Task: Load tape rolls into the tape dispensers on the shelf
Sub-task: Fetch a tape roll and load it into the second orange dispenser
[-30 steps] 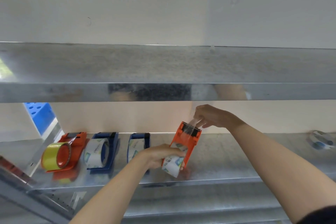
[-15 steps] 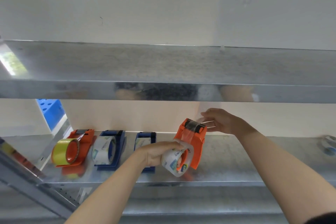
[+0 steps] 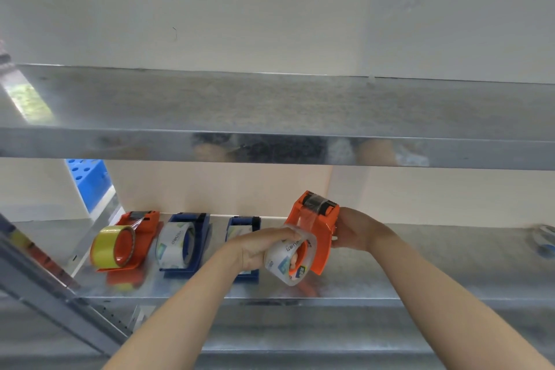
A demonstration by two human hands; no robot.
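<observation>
An orange tape dispenser (image 3: 318,225) stands tilted on the metal shelf (image 3: 420,264), a clear tape roll (image 3: 285,261) mounted on it with tape running up to its cutter. My left hand (image 3: 258,246) grips the roll from the left, fingers in its core. My right hand (image 3: 354,231) holds the dispenser's right side. To the left sit an orange dispenser with a yellow roll (image 3: 115,246), a blue dispenser with a clear roll (image 3: 180,243), and a second blue dispenser (image 3: 243,228) partly hidden behind my left hand.
An upper metal shelf (image 3: 270,117) overhangs the work area. A loose tape roll (image 3: 545,239) lies at the far right of the lower shelf. A blue perforated block (image 3: 88,180) stands at the back left. A slanted shelf post (image 3: 60,303) crosses the lower left.
My right hand has dropped from the tape end at the cutter to the dispenser's right side. The dispenser has turned more upright, and the tape now lies over the cutter.
</observation>
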